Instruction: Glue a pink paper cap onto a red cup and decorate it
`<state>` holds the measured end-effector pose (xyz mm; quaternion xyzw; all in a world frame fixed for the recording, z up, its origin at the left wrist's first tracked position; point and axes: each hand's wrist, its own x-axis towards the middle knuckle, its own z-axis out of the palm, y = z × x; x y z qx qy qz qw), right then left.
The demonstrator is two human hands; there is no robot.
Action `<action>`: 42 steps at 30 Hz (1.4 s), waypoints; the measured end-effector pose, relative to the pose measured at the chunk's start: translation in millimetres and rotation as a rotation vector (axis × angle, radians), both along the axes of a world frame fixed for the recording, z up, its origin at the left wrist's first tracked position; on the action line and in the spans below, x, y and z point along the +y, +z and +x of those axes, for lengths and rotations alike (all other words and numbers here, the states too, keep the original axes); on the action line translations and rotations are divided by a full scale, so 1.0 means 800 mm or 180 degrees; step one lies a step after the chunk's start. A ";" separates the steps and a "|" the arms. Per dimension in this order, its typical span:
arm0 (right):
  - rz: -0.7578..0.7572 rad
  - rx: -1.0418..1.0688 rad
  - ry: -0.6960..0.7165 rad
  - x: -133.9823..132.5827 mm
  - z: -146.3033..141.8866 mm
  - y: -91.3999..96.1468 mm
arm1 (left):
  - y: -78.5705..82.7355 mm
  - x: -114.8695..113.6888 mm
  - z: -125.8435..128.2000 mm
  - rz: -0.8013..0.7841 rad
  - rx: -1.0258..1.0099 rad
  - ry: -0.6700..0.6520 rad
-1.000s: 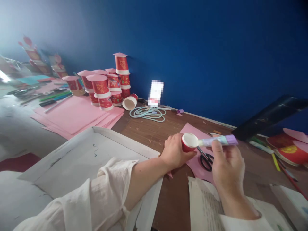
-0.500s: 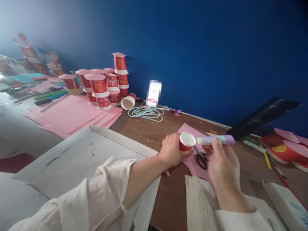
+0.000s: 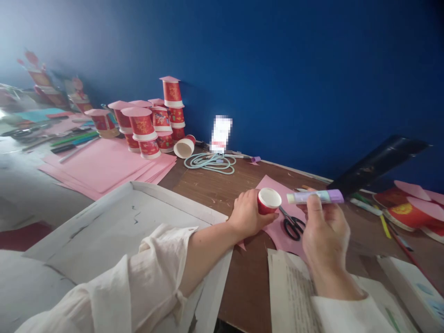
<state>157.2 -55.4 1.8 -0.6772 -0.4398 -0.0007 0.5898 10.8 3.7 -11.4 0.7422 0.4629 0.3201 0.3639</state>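
Right of the frame's centre, the left hand (image 3: 247,213) grasps a red paper cup (image 3: 269,200), its pale round end facing up. The right hand (image 3: 326,236) grips what looks like a glue stick (image 3: 301,198), whose pale tip points at the cup, just beside it but not touching. Between the hands, black scissors (image 3: 286,218) lie on pink paper (image 3: 277,235). The step in hand appears to be gluing that end; the next move calls for a steady cup and light contact along its edge.
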 end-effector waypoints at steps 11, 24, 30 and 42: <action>-0.0430 -0.0252 -0.0439 0.003 0.006 0.001 | -0.002 0.001 0.000 0.0028 -0.0006 -0.0022; 0.0432 -0.1954 0.0789 -0.009 -0.019 0.010 | -0.009 0.003 0.002 0.0227 0.0101 -0.0096; 0.0031 -0.0444 0.0337 -0.014 -0.013 0.005 | -0.006 0.002 -0.001 0.0119 0.0055 -0.0133; -0.0160 -0.1868 0.0459 0.023 -0.010 0.020 | -0.005 0.002 0.001 0.0205 0.0195 -0.0210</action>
